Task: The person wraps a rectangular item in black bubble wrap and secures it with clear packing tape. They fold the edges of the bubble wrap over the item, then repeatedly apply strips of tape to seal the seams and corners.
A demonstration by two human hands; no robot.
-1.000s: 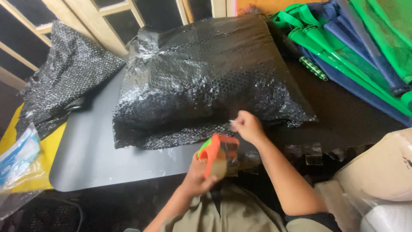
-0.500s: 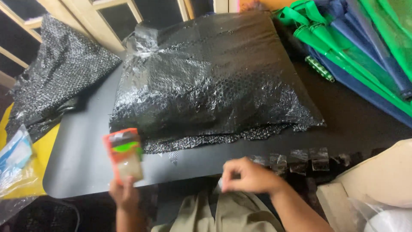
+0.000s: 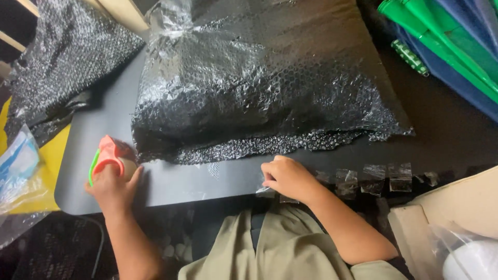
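A large parcel wrapped in black bubble wrap (image 3: pixel 259 83) lies on a dark grey table (image 3: pixel 176 181). My left hand (image 3: pixel 111 186) grips an orange and green tape dispenser (image 3: pixel 109 155) resting on the table at the parcel's near left corner. My right hand (image 3: pixel 285 179) is at the table's near edge, its fingers pinching a clear strip of tape (image 3: pixel 265 192). Several more cut tape strips (image 3: pixel 373 179) hang in a row along that edge to the right of my hand.
A second piece of black bubble wrap (image 3: pixel 57 72) lies at the far left. Yellow sheets and a clear plastic bag (image 3: pixel 21 171) sit at the left edge. Green and blue folded fabric (image 3: pixel 451 46) is at the far right, a cardboard box (image 3: pixel 451 207) near right.
My left hand has carried the tape dispenser left and set it down on the table by the parcel's corner. My right hand has dropped from the parcel to the tape strips at the table edge.
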